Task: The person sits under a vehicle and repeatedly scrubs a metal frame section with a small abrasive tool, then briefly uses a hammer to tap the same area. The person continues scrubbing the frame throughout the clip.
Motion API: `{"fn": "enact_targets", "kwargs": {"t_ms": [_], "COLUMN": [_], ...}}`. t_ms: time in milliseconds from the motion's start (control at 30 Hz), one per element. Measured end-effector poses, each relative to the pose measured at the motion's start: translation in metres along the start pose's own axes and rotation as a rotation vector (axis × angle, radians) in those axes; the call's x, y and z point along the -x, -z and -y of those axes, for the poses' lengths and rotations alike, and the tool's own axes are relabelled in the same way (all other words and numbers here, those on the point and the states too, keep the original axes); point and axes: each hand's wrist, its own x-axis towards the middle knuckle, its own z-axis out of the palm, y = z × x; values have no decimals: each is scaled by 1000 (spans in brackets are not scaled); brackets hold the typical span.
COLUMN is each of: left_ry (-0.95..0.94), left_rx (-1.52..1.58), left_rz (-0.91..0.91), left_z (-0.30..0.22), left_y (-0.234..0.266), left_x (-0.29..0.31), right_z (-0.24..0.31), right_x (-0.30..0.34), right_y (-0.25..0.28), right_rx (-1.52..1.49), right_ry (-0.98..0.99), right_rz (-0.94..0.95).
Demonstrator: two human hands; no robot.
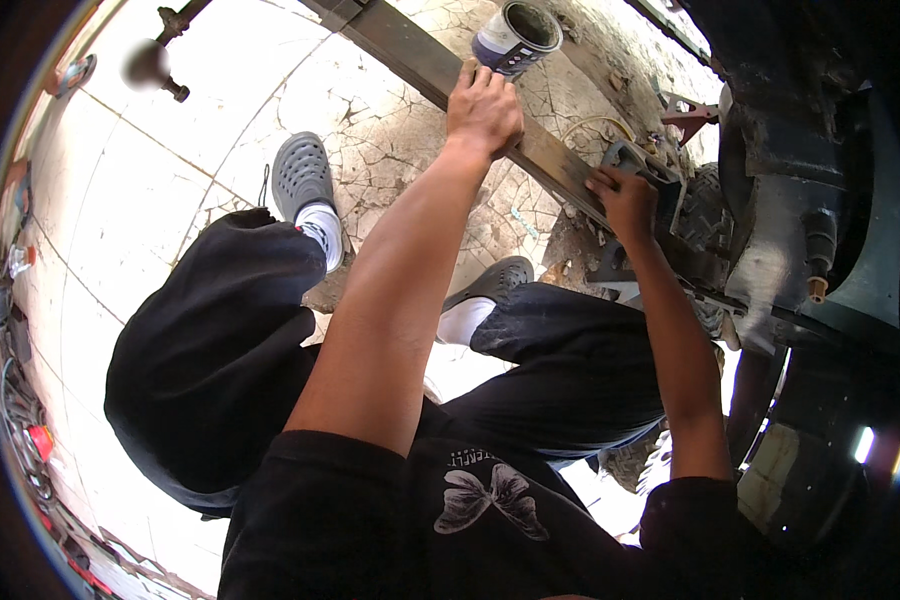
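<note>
A long, flat-sided metal bar (555, 160), rusty brown and grey, slants from the top middle down to the right in front of me. My left hand (483, 112) is closed over it partway along, fingers wrapped across its far edge. Close to the bar's lower right end, my right hand (630, 207) grips it with thumb and bent fingers; part of that grip is hidden. Just beyond my left hand stands an open paint can (495, 47) with a dark blue and white label. Its inside looks grey and stained.
Dark vehicle parts (790, 230) crowd the right side, with a red metal stand (690, 118) beyond. My feet in grey clogs (303, 178) rest on cracked floor tiles (385, 130). Assorted tools and parts (30, 430) line the left edge. A dark metal piece (175, 22) lies at upper left.
</note>
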Motion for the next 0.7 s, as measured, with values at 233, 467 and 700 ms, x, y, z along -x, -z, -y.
{"fn": "enact_targets", "kwargs": {"t_ms": [233,467,700], "left_ry": [-90,-50,-38], "left_rx": [14,-13,6], "left_rz": [2,-28,91], "left_z": [11,-1,3], "left_y": [0,-3,8], "left_x": [2,0,-4], "right_z": [13,-67,24], "right_x": [-17,-3,-55], "right_y": [-8,9,-31], "right_rx": [39,-22,-188], "right_ry": [31,-40,95], "right_rz": [63,86,73]}}
